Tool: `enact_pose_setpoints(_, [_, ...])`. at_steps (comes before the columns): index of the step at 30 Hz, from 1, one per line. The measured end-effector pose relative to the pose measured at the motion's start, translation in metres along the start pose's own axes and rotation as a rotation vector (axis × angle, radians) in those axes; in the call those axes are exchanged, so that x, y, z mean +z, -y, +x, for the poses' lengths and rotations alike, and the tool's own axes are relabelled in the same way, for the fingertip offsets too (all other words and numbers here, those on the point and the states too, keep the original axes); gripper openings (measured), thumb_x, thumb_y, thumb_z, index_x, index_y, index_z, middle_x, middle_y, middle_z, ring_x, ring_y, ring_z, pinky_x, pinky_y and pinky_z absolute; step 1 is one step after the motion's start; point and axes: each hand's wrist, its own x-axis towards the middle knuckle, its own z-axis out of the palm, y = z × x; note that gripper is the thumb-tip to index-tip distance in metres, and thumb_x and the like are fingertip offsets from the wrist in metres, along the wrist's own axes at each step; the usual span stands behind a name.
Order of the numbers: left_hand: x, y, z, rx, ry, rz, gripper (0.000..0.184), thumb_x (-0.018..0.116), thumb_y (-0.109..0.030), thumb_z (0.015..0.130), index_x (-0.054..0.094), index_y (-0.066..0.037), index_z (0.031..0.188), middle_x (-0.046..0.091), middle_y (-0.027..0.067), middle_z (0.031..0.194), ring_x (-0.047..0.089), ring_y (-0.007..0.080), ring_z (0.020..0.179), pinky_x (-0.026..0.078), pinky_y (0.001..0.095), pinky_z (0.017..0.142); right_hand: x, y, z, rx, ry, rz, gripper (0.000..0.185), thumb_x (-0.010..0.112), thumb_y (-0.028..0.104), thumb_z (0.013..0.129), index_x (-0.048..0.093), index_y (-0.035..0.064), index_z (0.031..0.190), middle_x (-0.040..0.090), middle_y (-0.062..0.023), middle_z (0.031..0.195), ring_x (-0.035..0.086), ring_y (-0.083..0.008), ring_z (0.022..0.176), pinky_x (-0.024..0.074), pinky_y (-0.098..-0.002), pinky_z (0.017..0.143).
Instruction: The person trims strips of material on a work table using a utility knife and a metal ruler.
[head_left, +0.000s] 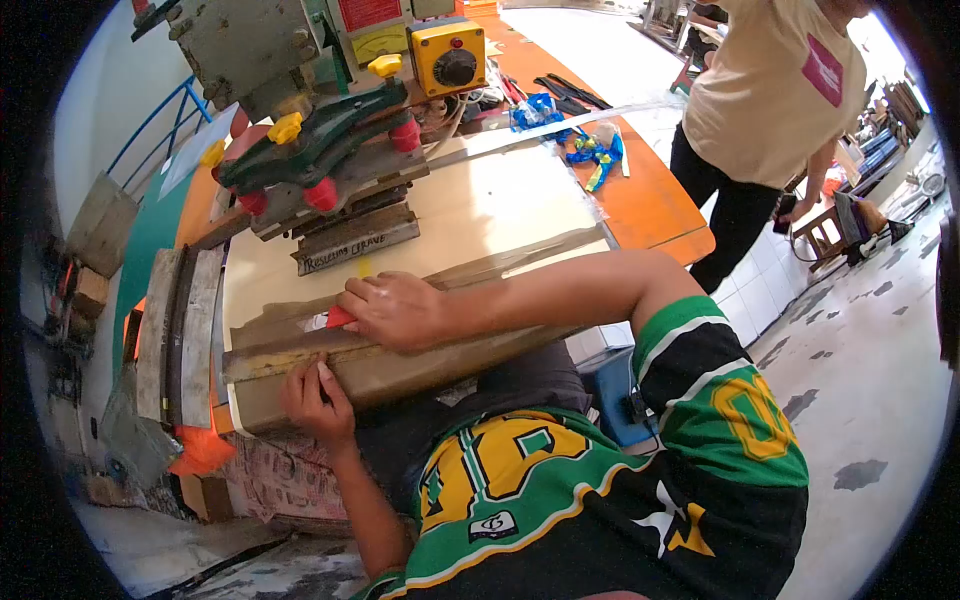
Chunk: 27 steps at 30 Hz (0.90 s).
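My right hand (pixel 392 310) is closed around a small red tool (pixel 338 317) with a pale tip. The tool rests at brown sheet material (pixel 285 325) near the front edge of the cream board (pixel 490 195). Along that edge lies a long wooden strip (pixel 262 359). My left hand (pixel 318 402) is at the strip's near side, its thumb and fingers pressed at the edge; what they pinch, if anything, is too small to make out.
A press with a green clamp frame (pixel 320 150) and a lettered metal block (pixel 358 241) stands over the board. Behind are a yellow control box (pixel 447 57) and blue wrappers (pixel 592 152) on the orange table (pixel 655 205). Another person (pixel 765 90) stands at right.
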Motion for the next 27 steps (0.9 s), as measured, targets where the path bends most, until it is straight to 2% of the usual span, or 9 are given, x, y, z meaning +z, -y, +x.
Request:
enact_pose_setpoints(2, [0.008, 0.007, -0.005, -0.030, -0.010, -0.015, 0.024, 0.055, -0.016, 0.098, 0.074, -0.003, 0.104, 0.067, 0.0128, 0.100, 0.062, 0.0331, 0.097, 0.045, 0.0444, 0.089, -0.006, -0.002, 0.004, 0.021, 0.046, 0.031, 0.040, 0.062, 0.027, 0.090, 0.055, -0.0019, 0.117, 0.061, -0.0202, 0.104, 0.069, -0.0371, 0.090, 0.0561, -0.0461, 0.073])
enact_pose_setpoints(4, [0.010, 0.007, -0.004, -0.032, -0.011, -0.016, 0.025, 0.054, -0.017, 0.098, 0.074, -0.003, 0.104, 0.067, 0.0130, 0.101, 0.062, 0.0335, 0.097, 0.045, 0.0446, 0.089, -0.002, -0.009, 0.008, -0.002, -0.044, -0.017, 0.038, 0.067, 0.027, 0.088, 0.053, -0.0004, 0.111, 0.060, -0.0172, 0.098, 0.068, -0.0365, 0.083, 0.0548, -0.0448, 0.071])
enact_pose_setpoints(8, [0.009, 0.004, 0.000, -0.014, -0.013, 0.000, 0.027, 0.052, -0.019, 0.098, 0.073, -0.003, 0.106, 0.066, 0.0135, 0.104, 0.062, 0.0339, 0.099, 0.045, 0.0447, 0.090, 0.002, -0.015, 0.013, -0.044, -0.088, 0.043, 0.037, 0.067, 0.028, 0.089, 0.053, 0.0002, 0.109, 0.061, -0.0169, 0.097, 0.068, -0.0369, 0.081, 0.0551, -0.0454, 0.068])
enact_pose_setpoints(10, [0.007, 0.002, 0.001, -0.016, -0.016, 0.013, 0.028, 0.052, -0.020, 0.098, 0.072, -0.004, 0.107, 0.066, 0.0133, 0.105, 0.061, 0.0341, 0.099, 0.045, 0.0447, 0.090, 0.001, -0.014, 0.014, 0.011, 0.034, 0.101, 0.034, 0.065, 0.028, 0.091, 0.053, 0.0007, 0.108, 0.061, -0.0172, 0.097, 0.068, -0.0374, 0.081, 0.0554, -0.0466, 0.069])
enact_pose_setpoints(14, [0.007, -0.001, 0.002, -0.031, -0.023, 0.002, 0.030, 0.050, -0.022, 0.098, 0.072, -0.004, 0.107, 0.065, 0.0128, 0.106, 0.061, 0.0347, 0.100, 0.045, 0.0449, 0.090, 0.004, -0.020, 0.015, 0.002, 0.068, 0.132, 0.038, 0.058, 0.037, 0.097, 0.054, 0.0009, 0.111, 0.063, -0.0206, 0.104, 0.069, -0.0401, 0.084, 0.0568, -0.0504, 0.065])
enact_pose_setpoints(16, [0.008, 0.000, 0.001, -0.034, -0.026, 0.005, 0.030, 0.050, -0.022, 0.098, 0.072, -0.004, 0.107, 0.065, 0.0128, 0.105, 0.061, 0.0348, 0.099, 0.045, 0.0449, 0.090, 0.000, -0.018, 0.015, 0.034, 0.111, 0.146, 0.035, 0.062, 0.032, 0.094, 0.054, 0.0018, 0.109, 0.062, -0.0175, 0.099, 0.067, -0.0390, 0.084, 0.0552, -0.0493, 0.071])
enact_pose_setpoints(27, [0.013, -0.002, 0.000, -0.090, -0.011, -0.079, 0.030, 0.049, -0.022, 0.098, 0.071, -0.005, 0.109, 0.065, 0.0137, 0.107, 0.061, 0.0353, 0.099, 0.045, 0.0452, 0.089, -0.002, -0.028, 0.015, -0.004, 0.166, 0.207, 0.037, 0.064, 0.035, 0.093, 0.056, 0.0057, 0.114, 0.064, -0.0175, 0.103, 0.067, -0.0386, 0.093, 0.0538, -0.0511, 0.078])
